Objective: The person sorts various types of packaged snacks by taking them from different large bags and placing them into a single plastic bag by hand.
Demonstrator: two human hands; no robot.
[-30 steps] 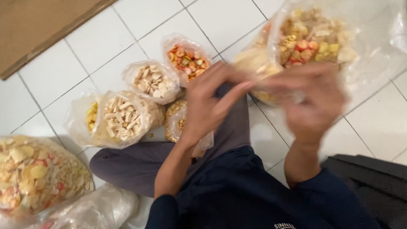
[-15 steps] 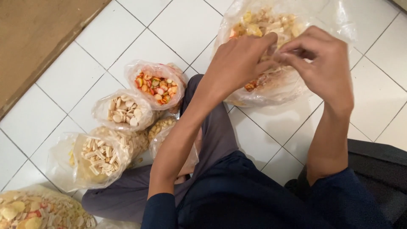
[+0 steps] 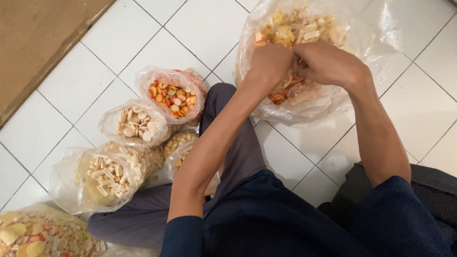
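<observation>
Both hands meet over the big bag [image 3: 304, 102] of mixed crackers, far right on the tiled floor [image 3: 200, 28]. The left hand [image 3: 270, 64] and right hand [image 3: 328, 64] are clenched, knuckles touching (what they pinch is hidden). Four smaller open bags sit left: orange bag [image 3: 172, 93], round-cracker bag [image 3: 135, 124], stick bag [image 3: 107, 176], and near-left mixed bag [image 3: 38, 235].
</observation>
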